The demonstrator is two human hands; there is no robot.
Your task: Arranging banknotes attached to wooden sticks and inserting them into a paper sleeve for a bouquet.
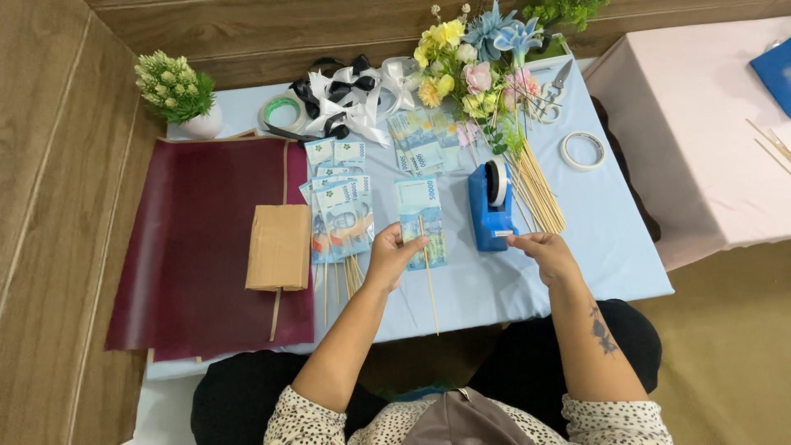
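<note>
My left hand (392, 255) holds a thin wooden skewer (429, 280) against a blue banknote (422, 216) lying on the light blue table (610, 247). My right hand (540, 247) hovers just in front of a blue tape dispenser (489, 206), fingers pinched together; I cannot see whether a piece of tape is between them. To the left lie several banknotes fixed to skewers (338, 218).
A dark red wrapping sheet (189, 247) with a folded brown paper (280, 245) covers the left. At the back are loose banknotes (420, 142), ribbons (350, 95), artificial flowers (478, 62), a skewer bundle (540, 194), scissors (556, 91), tape rolls (582, 151), a small potted plant (177, 91).
</note>
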